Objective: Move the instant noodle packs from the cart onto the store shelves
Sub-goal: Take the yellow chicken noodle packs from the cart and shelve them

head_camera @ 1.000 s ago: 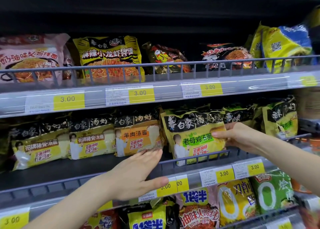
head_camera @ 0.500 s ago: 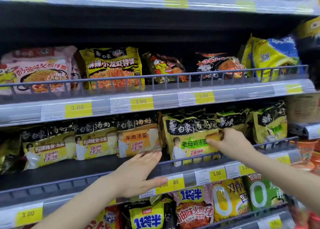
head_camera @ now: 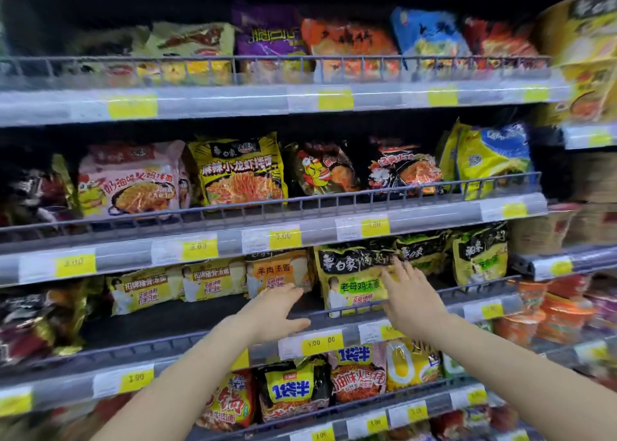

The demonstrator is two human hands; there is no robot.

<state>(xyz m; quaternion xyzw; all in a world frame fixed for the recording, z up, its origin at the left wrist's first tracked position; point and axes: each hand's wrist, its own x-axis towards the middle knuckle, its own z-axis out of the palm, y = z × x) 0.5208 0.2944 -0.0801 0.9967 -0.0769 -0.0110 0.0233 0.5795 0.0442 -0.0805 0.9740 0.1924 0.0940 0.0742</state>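
Both hands empty, fingers spread. Right hand [head_camera: 409, 298] flat against the front of the green-label pack [head_camera: 355, 280], which stands upright on the shelf [head_camera: 187, 317] behind the front rail [head_camera: 477, 288], right of centre. Left hand [head_camera: 278, 310] hovers at the rail just left of that pack, below the orange-label pack [head_camera: 278, 273]; contact unclear. Judgement: this pack is placed, only being squared up. Bare shelf floor shows in front of the left-hand packs, so there's room for more. Cart not in view, so remaining stock unknown.
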